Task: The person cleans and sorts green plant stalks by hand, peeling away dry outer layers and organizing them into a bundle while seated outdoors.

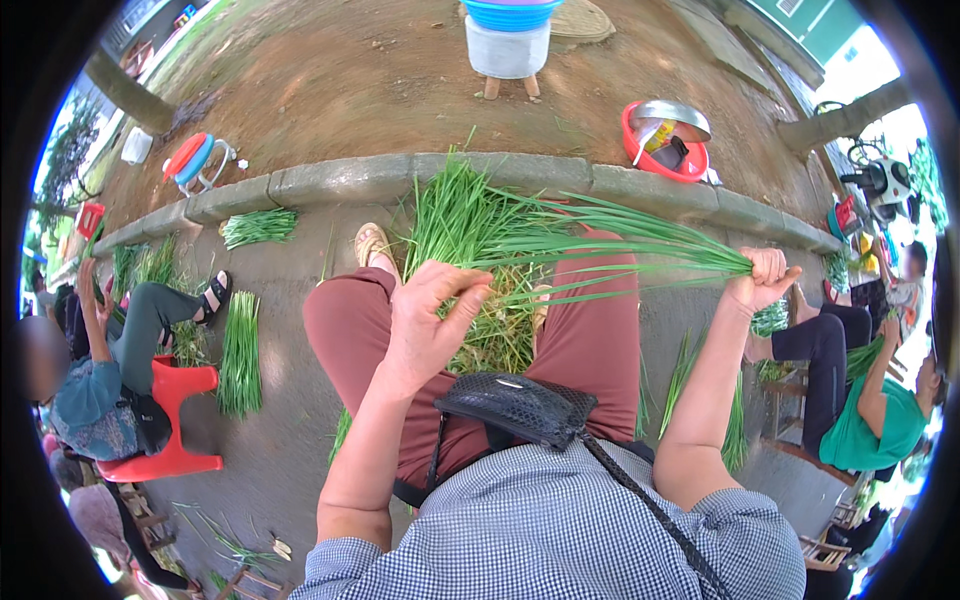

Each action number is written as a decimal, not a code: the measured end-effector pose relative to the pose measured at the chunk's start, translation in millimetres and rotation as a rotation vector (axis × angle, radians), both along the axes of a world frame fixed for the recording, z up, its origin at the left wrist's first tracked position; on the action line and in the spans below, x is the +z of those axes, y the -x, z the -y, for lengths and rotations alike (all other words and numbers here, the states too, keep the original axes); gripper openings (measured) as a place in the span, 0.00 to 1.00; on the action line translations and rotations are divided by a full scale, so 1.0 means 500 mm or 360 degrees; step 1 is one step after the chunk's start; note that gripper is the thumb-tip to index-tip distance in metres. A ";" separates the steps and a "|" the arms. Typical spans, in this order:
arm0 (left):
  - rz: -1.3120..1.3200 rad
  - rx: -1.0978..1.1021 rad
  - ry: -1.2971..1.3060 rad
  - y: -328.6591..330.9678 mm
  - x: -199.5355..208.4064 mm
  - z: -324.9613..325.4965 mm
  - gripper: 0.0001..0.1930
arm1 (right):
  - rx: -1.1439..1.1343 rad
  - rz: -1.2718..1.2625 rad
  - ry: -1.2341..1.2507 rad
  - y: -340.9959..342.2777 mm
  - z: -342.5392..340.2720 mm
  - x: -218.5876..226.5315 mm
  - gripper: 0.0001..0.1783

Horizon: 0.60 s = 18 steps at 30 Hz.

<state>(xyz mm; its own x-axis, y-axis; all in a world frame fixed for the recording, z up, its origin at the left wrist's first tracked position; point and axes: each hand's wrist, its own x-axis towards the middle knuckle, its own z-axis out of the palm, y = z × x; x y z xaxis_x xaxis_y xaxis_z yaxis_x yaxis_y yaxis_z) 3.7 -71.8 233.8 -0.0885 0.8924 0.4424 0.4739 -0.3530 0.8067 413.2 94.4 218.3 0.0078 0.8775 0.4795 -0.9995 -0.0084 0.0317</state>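
Note:
My right hand (764,276) is closed round one end of a bunch of long green garlic chives (650,240), held out to the right over my knee. The leaves fan out leftward, their loose ends spread above my lap. My left hand (432,322) hovers over my other knee, thumb and forefinger pinched together. Whether a thin leaf is between those fingers I cannot make out. Beyond it, a large heap of chives (455,215) lies by the kerb between my feet. Yellowed leaf scraps (495,335) cover the ground between my legs.
Tied-looking chive bundles lie left (240,355) and farther off (258,228). A stone kerb (340,185) crosses ahead. Past it stand a red basin (660,165) and a white bucket (508,50). One person sits left by a red chair (170,415), another right (880,410). A black bag (515,405) rests on my lap.

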 end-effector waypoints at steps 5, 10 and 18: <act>-0.0393 -0.0098 -0.0079 -0.037 0.021 -0.002 0.08 | 0.0010 -0.0027 -0.0053 -0.003 0.023 0.035 0.23; -0.0542 -0.0252 -0.0111 -0.049 0.013 0.000 0.05 | 0.0042 -0.0069 -0.0082 -0.004 0.036 0.055 0.23; -0.0390 -0.0363 0.0035 -0.060 0.014 0.022 0.04 | 0.0003 -0.0099 -0.0066 -0.015 0.044 0.052 0.25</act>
